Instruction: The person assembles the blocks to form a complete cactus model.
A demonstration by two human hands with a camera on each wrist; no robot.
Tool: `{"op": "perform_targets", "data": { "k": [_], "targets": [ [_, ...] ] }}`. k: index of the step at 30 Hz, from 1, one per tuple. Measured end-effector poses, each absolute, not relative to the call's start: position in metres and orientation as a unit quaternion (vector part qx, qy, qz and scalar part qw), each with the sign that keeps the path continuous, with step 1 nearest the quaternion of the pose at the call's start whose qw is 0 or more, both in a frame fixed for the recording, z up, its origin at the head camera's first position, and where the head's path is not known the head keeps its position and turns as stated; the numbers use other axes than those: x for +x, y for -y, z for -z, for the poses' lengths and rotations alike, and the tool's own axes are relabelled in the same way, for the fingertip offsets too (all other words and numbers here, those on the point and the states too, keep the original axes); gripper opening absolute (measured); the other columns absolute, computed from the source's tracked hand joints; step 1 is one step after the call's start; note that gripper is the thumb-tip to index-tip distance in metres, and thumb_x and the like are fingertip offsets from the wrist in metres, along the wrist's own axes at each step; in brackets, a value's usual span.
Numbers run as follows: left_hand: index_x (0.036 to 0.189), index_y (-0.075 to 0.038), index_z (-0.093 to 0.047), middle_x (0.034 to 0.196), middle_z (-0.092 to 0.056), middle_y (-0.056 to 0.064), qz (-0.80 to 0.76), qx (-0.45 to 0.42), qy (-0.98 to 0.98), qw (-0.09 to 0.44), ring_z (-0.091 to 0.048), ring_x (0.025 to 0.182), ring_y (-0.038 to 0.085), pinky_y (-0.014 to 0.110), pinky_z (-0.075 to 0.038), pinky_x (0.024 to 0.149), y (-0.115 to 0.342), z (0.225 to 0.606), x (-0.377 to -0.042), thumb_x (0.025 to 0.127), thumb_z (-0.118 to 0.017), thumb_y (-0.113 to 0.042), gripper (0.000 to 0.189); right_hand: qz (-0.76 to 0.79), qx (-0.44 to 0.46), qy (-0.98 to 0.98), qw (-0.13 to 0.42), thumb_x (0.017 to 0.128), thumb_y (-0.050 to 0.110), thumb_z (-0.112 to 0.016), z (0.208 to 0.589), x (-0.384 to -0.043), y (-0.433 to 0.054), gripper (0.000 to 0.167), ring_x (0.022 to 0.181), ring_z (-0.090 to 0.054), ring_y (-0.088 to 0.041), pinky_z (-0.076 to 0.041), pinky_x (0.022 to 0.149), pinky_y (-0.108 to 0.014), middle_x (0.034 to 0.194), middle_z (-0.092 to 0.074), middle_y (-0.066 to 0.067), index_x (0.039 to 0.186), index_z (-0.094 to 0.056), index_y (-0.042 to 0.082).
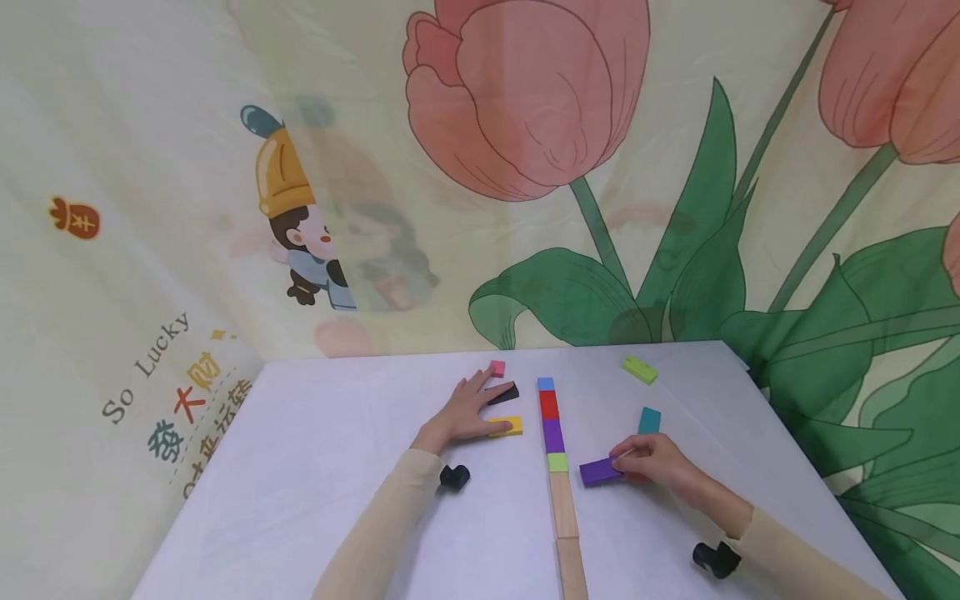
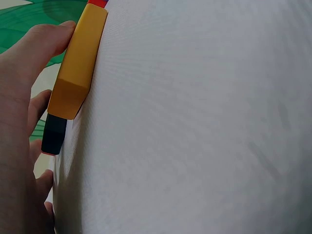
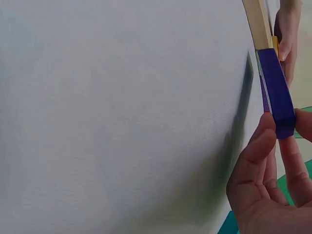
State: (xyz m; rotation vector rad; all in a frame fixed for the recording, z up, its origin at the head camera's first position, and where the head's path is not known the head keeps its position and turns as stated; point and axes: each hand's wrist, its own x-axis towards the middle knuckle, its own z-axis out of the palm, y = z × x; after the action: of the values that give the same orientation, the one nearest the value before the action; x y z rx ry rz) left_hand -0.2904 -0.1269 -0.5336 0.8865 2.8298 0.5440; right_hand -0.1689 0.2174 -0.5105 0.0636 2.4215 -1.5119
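Between thumb and fingers, my right hand (image 1: 663, 465) pinches a purple block (image 1: 597, 472) by its right end, just right of a row of blocks. The right wrist view shows that purple block (image 3: 277, 87) tilted up from the white surface. My left hand (image 1: 463, 412) is spread out left of the row, its thumb on a yellow block (image 1: 514, 427). A black block (image 1: 505, 394) lies beneath its fingers, and a pink block (image 1: 498, 367) sits at the fingertips. The row runs from a blue block (image 1: 546, 384) through red, purple and green to plain wooden blocks (image 1: 563, 504).
A teal block (image 1: 649, 419) lies just beyond my right hand, and a lime green block (image 1: 640, 370) is near the back edge of the white table (image 1: 300, 467). Behind the table hangs a cloth (image 1: 360, 100) printed with tulips.
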Motion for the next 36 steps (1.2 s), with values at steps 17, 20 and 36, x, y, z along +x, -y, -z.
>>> {"op": "perform_targets", "data": {
  "k": [17,20,36],
  "targets": [
    [0.153,-0.032,-0.037,0.165,-0.013,0.008,-0.18,0.296,-0.936,0.061,-0.012,0.15,0.032,0.053,-0.008,0.12,0.127,0.536,-0.291,0.086,-0.061,-0.061,0.077,0.513,-0.041,-0.833,0.206,0.085,0.012,-0.075,0.513,-0.138,-0.212,0.018,0.071,-0.06,-0.019,-0.055,0.063,-0.028,0.081,-0.068,-0.004,0.098,-0.072,0.0],
    [0.153,-0.031,-0.037,0.165,-0.013,0.008,-0.18,0.297,-0.936,0.061,-0.012,0.15,0.032,0.053,-0.008,0.119,0.127,0.534,-0.291,0.086,-0.061,-0.061,0.078,0.503,-0.058,-0.838,0.202,0.081,0.009,-0.079,0.511,-0.134,-0.21,0.022,0.074,-0.059,-0.019,-0.055,0.064,-0.026,0.086,-0.065,-0.003,0.099,-0.071,0.0],
    [0.153,-0.031,-0.037,0.165,-0.012,0.007,-0.18,0.298,-0.935,0.062,-0.012,0.15,0.032,0.053,-0.008,0.119,0.127,0.533,-0.29,0.085,-0.061,-0.06,0.078,0.425,-0.126,-0.884,0.153,0.074,0.006,-0.084,0.511,-0.125,-0.202,0.025,0.065,-0.054,-0.014,-0.051,0.057,-0.022,0.087,-0.059,-0.001,0.095,-0.071,0.007]
  ]
}}
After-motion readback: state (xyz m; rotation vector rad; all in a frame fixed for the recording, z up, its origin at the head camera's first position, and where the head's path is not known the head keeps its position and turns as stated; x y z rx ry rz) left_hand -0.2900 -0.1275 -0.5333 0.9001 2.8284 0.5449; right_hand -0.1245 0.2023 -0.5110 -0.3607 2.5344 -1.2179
